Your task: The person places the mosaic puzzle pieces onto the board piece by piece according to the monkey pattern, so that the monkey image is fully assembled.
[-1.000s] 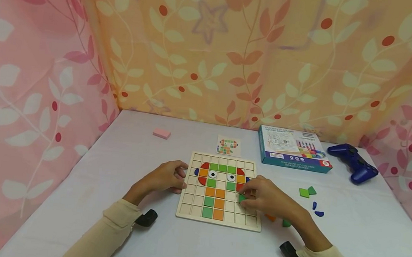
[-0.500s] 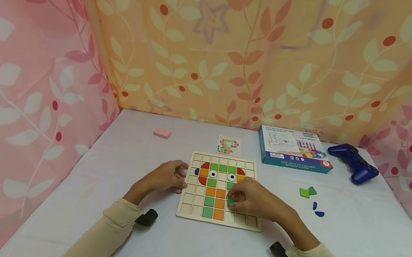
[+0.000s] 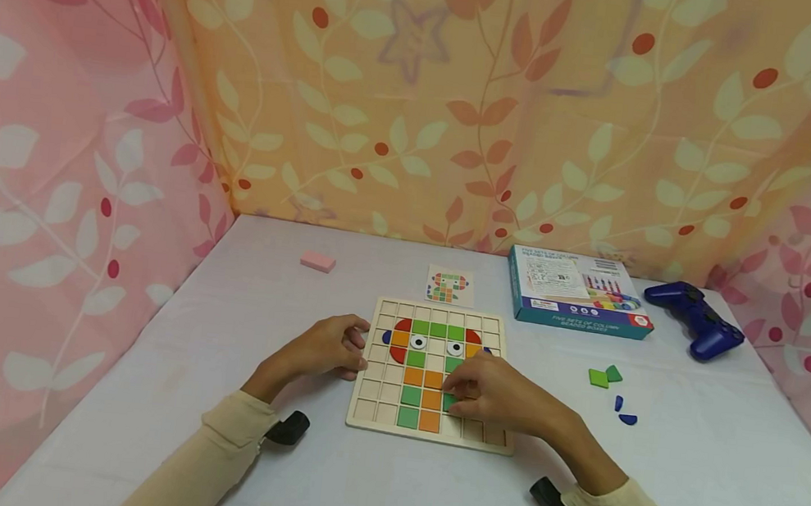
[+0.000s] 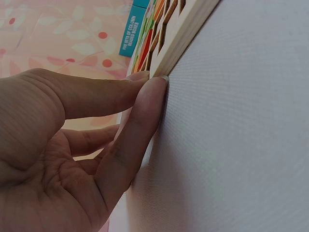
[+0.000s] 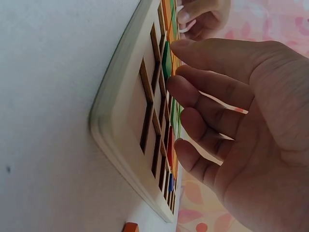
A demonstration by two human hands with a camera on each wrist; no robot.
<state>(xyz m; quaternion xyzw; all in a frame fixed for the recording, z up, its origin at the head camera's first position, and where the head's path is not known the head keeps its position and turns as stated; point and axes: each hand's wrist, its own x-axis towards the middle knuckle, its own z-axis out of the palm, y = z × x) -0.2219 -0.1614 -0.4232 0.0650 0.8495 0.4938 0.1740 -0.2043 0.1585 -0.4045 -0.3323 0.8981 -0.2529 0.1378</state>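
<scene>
A wooden grid board (image 3: 369, 391) lies on the white table, with red, orange, green and blue tiles and two eye discs set in its cells. My left hand (image 3: 327, 347) pinches its left edge, thumb at the top rim and a finger at the side, as the left wrist view shows. Over the right part of the board, my right hand (image 3: 491, 390) holds a green tile (image 5: 167, 60) between thumb and fingertips. That tile sits at a cell beside the orange column (image 3: 431, 400), partly covered by the fingers. The right-hand cells are partly hidden under this hand.
A small pattern card (image 3: 450, 286) stands behind the board, and a pink block (image 3: 318, 262) lies back left. Further right are a game box (image 3: 582, 295) and a blue game controller (image 3: 695, 321). Loose green tiles (image 3: 598, 378) and blue pieces (image 3: 628, 420) lie right; an orange piece (image 5: 130, 227) is near the board.
My right hand has moved left across the board with the green tile, then settled slightly lower at the cell beside the orange column. My left hand has stayed at the board's edge.
</scene>
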